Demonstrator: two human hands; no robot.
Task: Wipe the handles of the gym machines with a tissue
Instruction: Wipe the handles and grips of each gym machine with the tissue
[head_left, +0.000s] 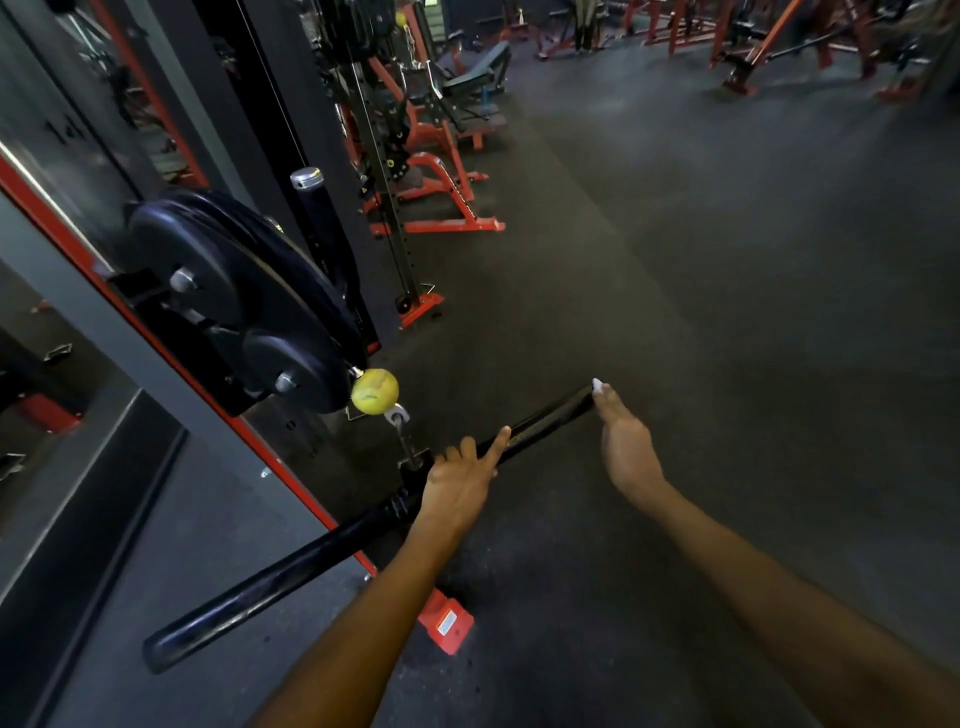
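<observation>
A long black bar handle (291, 569) hangs from a cable link under a yellow ball (375, 398) and runs from lower left to upper right. My left hand (460, 480) grips the bar near its middle, with the index finger laid straight along it. At the bar's right end my right hand (626, 447) holds a small white tissue (598, 385) against the tip; only a corner of the tissue shows past the fingers.
Black weight plates (228, 291) hang on a red and grey frame (93, 291) at the left. A red foot (448, 623) of the frame sits on the floor below my left forearm. Red benches and racks (441, 208) stand further back. Dark rubber floor (727, 260) spreads to the right.
</observation>
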